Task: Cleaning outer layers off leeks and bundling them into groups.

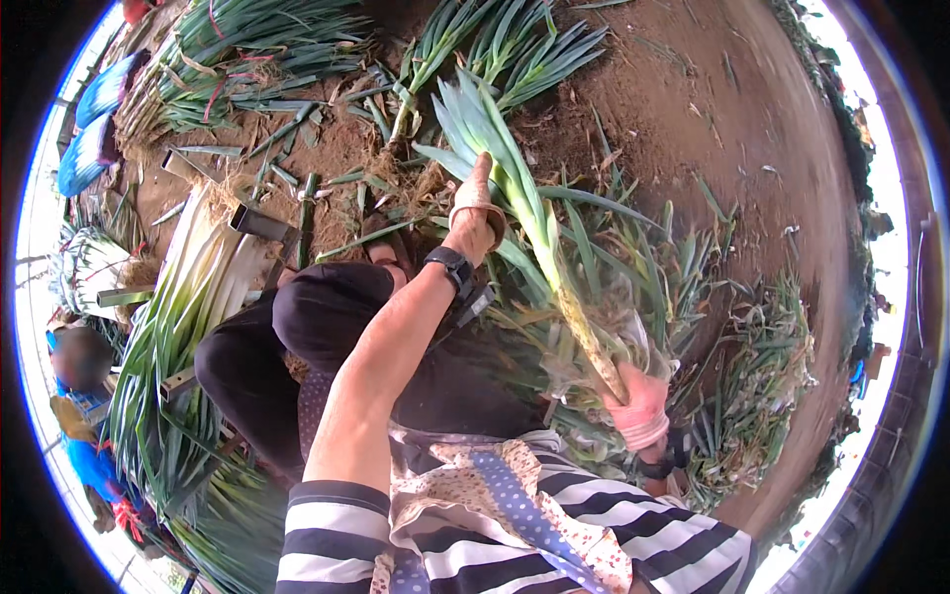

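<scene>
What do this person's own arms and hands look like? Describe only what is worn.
The left hand wears a tan glove with a loose cuff; a black wristwatch is on that wrist, and a black-and-white striped sleeve covers the upper arm. The right hand wears a pink glove with a ribbed cuff; a dark band circles that wrist.

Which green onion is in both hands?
The single stalk running diagonally from the left hand at its leaves to the right hand at its base. The upper-left pile and the stalks on the metal frame are in neither hand.
</scene>
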Tool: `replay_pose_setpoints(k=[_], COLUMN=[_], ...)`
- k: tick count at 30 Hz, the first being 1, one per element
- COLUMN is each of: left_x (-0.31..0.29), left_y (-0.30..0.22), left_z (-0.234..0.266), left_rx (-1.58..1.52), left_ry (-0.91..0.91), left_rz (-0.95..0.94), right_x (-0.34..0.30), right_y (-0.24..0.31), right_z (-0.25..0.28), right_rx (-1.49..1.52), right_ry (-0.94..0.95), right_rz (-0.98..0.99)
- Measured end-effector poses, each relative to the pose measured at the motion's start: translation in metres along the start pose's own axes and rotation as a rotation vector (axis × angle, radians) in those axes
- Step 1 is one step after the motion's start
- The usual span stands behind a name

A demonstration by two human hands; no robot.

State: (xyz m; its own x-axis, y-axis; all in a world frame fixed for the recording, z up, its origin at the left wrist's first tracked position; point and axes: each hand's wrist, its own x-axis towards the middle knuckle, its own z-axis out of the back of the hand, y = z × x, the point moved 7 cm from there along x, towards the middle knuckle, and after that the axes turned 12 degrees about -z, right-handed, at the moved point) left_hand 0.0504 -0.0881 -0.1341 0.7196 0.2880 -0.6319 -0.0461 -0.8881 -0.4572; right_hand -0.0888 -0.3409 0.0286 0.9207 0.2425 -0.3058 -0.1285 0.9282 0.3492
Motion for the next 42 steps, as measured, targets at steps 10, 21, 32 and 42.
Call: replay_pose_setpoints(k=[10,21,32,42], left_x=[-0.029,-0.044,-0.044,-0.054], left_y=[-0.124,-0.169,-0.184,-0.222], left_z=[-0.043,-0.029,-0.051,-0.009], left_rx=[-0.185,-0.131,-0.549,-0.293], left_ry=[0.33,0.391,0.82,0.227], left_rz=[-0.438,-0.651,-0.394,-0.768], right_x=[0.143,0.223,0.059,0.144], right_y=[0.026,0.173,-0.333,-0.114], right_z=[-0.064,-0.072,-0.203,-0.027], right_rx=[0.372,1.155,-0.698,-0.157], right_ry=[-0.003,0.065,0.259,-0.073], right_rz=[-0.164,0.101,-0.763,-0.443])
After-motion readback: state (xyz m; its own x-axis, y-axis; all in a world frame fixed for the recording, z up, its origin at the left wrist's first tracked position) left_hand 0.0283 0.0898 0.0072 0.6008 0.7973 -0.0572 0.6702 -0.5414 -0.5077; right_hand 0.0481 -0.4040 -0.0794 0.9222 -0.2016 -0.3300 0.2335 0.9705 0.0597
